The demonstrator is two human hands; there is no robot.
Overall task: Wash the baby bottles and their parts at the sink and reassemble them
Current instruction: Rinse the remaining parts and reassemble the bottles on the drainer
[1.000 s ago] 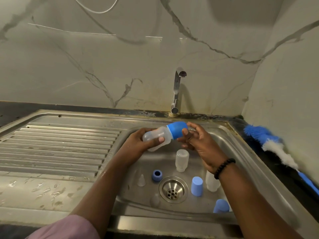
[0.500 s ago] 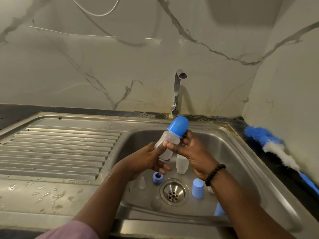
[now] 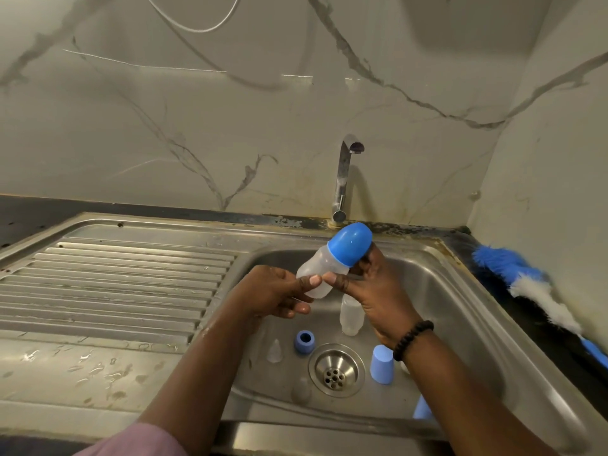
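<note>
We hold the capped bottle (image 3: 324,269) tilted above the sink (image 3: 460,291), our left hand (image 3: 273,296) closed around its base and our right hand (image 3: 371,284) closed below the blue cap (image 3: 350,243). Compared with a second ago, the bottle is raised from almost lying flat, cap now pointing up toward the tap (image 3: 342,179)

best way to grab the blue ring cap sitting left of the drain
Come straight down on the blue ring cap and pinch its outer wall from opposite sides. It stands upright with its hole facing up, free of the clear teat beside it.
</note>
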